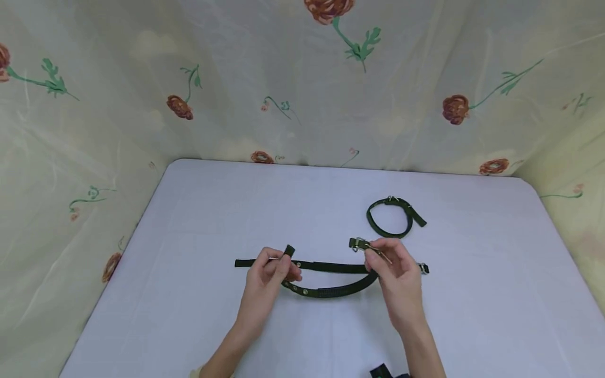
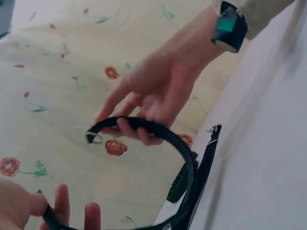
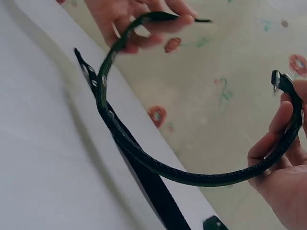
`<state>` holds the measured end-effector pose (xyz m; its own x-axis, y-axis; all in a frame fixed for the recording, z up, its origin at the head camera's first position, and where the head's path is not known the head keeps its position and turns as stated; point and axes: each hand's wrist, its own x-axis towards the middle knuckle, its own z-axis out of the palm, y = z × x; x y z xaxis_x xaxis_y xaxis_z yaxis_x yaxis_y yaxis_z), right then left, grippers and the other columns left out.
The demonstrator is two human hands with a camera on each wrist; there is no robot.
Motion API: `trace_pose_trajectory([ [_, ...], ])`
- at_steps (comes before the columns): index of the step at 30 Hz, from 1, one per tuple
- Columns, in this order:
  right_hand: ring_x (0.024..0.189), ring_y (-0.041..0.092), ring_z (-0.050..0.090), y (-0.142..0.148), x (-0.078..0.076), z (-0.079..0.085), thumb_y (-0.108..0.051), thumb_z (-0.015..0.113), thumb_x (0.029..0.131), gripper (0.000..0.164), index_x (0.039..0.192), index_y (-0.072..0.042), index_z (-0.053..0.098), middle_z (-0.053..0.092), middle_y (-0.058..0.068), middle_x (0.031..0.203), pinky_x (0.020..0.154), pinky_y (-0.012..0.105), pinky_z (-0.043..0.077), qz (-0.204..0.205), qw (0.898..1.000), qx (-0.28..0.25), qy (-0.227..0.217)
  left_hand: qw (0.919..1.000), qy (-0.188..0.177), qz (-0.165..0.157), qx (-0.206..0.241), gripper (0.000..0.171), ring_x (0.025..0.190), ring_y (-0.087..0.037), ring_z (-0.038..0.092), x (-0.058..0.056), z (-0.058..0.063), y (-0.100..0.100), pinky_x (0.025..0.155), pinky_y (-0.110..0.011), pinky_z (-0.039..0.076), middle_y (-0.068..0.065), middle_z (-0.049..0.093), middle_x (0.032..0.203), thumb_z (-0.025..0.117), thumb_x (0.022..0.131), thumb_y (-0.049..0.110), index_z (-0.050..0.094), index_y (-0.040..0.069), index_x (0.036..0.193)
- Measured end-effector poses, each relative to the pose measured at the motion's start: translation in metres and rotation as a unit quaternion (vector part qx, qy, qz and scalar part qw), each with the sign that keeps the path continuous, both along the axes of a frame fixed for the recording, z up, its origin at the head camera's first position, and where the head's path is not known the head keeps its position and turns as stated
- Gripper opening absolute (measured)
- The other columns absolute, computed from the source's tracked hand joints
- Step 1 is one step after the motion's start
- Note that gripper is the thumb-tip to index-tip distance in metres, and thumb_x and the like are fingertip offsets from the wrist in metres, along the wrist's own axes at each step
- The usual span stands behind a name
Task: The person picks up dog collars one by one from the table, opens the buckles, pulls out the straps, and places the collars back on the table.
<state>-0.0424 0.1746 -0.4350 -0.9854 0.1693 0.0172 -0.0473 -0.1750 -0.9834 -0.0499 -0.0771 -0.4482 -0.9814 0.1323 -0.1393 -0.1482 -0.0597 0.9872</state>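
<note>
A dark green buckled collar (image 1: 331, 292) hangs in a curve between both hands above the table. My left hand (image 1: 269, 278) pinches its plain end, close to the metal-rimmed holes. My right hand (image 1: 397, 281) grips the other end just behind the metal buckle (image 1: 357, 243); in the right wrist view the buckle (image 3: 277, 81) sticks up past the fingers. Behind the held collar a second collar (image 1: 331, 267) lies stretched out on the table, partly covered by the hands. Farther back, a third collar (image 1: 418, 217) is fastened into a ring.
The white table (image 1: 236, 205) has rounded far corners. Flower-printed curtain (image 1: 402, 68) surrounds its back and sides. A dark object (image 1: 380, 371) shows at the bottom edge of the head view, beside the right forearm.
</note>
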Motion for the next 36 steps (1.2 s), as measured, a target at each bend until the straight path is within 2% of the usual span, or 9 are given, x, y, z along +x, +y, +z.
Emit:
trace_pose_trajectory([
  [6, 0.083, 0.013, 0.059, 0.024, -0.002, 0.003, -0.001, 0.057, 0.11, 0.017, 0.126, -0.004, 0.061, 0.062, 0.0, 0.102, 0.081, 0.023, 0.055, -0.04, 0.998, -0.048, 0.007, 0.9972, -0.015, 0.067, 0.029, 0.035, 0.095, -0.019, 0.081, -0.007, 0.002, -0.01, 0.106, -0.031, 0.056, -0.013, 0.082, 0.11, 0.058, 0.113, 0.039, 0.052, 0.005, 0.122],
  [11, 0.078, 0.014, 0.06, 0.036, -0.002, 0.005, -0.007, 0.054, 0.112, 0.021, 0.133, -0.003, 0.058, 0.06, 0.0, 0.089, 0.079, 0.023, 0.054, -0.07, 0.995, -0.071, 0.006, 0.9911, -0.017, 0.117, 0.06, 0.028, 0.096, -0.018, 0.082, -0.011, 0.003, -0.017, 0.102, -0.028, 0.06, -0.009, 0.083, 0.116, 0.056, 0.114, 0.034, 0.053, 0.008, 0.125],
  [15, 0.075, 0.015, 0.06, 0.044, -0.002, 0.008, -0.014, 0.06, 0.111, 0.027, 0.135, -0.003, 0.06, 0.062, 0.0, 0.079, 0.077, 0.024, 0.055, -0.107, 0.99, -0.088, 0.002, 0.9868, -0.02, 0.145, 0.071, 0.024, 0.096, -0.017, 0.082, -0.014, 0.004, -0.022, 0.101, -0.028, 0.061, -0.006, 0.083, 0.118, 0.053, 0.116, 0.029, 0.052, 0.01, 0.13],
  [22, 0.065, 0.015, 0.064, 0.054, 0.001, 0.01, -0.025, 0.059, 0.112, 0.039, 0.145, -0.004, 0.059, 0.064, 0.001, 0.065, 0.077, 0.023, 0.058, -0.158, 0.981, -0.115, 0.004, 0.9832, -0.025, 0.167, 0.07, 0.02, 0.093, -0.017, 0.082, -0.016, 0.006, -0.038, 0.095, -0.028, 0.061, -0.002, 0.084, 0.115, 0.051, 0.116, 0.022, 0.048, 0.012, 0.132],
  [27, 0.079, 0.014, 0.076, 0.06, 0.004, 0.001, -0.025, 0.067, 0.108, 0.041, 0.144, -0.008, 0.063, 0.08, 0.001, 0.085, 0.081, 0.02, 0.059, -0.24, 0.965, -0.109, -0.002, 0.9884, -0.034, 0.148, 0.008, 0.026, 0.092, -0.016, 0.08, -0.012, 0.004, -0.054, 0.094, -0.028, 0.06, 0.004, 0.085, 0.111, 0.049, 0.115, 0.019, 0.045, 0.013, 0.141],
  [30, 0.088, 0.009, 0.078, 0.065, 0.006, -0.007, -0.023, 0.074, 0.103, 0.038, 0.138, -0.009, 0.069, 0.083, -0.005, 0.094, 0.079, 0.016, 0.058, -0.291, 0.955, -0.04, -0.026, 0.9906, -0.04, 0.117, -0.059, 0.029, 0.093, -0.02, 0.081, -0.01, 0.002, -0.063, 0.093, -0.028, 0.058, 0.001, 0.085, 0.113, 0.05, 0.115, 0.02, 0.048, 0.011, 0.144],
  [32, 0.083, 0.001, 0.076, 0.069, 0.007, -0.012, -0.025, 0.076, 0.102, 0.034, 0.133, -0.011, 0.072, 0.082, -0.016, 0.094, 0.074, 0.012, 0.056, -0.309, 0.948, 0.055, -0.054, 0.9878, -0.047, 0.101, -0.109, 0.029, 0.094, -0.02, 0.08, -0.009, 0.001, -0.066, 0.092, -0.027, 0.056, -0.003, 0.085, 0.112, 0.052, 0.115, 0.022, 0.052, 0.011, 0.141],
  [34, 0.075, -0.01, 0.071, 0.072, 0.009, -0.016, -0.03, 0.077, 0.102, 0.031, 0.128, -0.013, 0.076, 0.075, -0.029, 0.088, 0.069, 0.01, 0.05, -0.32, 0.928, 0.174, -0.079, 0.9817, -0.054, 0.095, -0.156, 0.027, 0.091, -0.017, 0.078, -0.009, 0.0, -0.069, 0.09, -0.027, 0.055, -0.007, 0.085, 0.106, 0.056, 0.113, 0.025, 0.057, 0.011, 0.136],
  [36, 0.066, -0.019, 0.063, 0.076, 0.01, -0.02, -0.033, 0.077, 0.102, 0.027, 0.121, -0.015, 0.079, 0.066, -0.04, 0.078, 0.067, 0.008, 0.042, -0.32, 0.899, 0.284, -0.092, 0.9728, -0.064, 0.09, -0.204, 0.025, 0.085, -0.013, 0.074, -0.008, -0.001, -0.071, 0.083, -0.026, 0.05, -0.008, 0.085, 0.096, 0.059, 0.112, 0.028, 0.061, 0.013, 0.133],
])
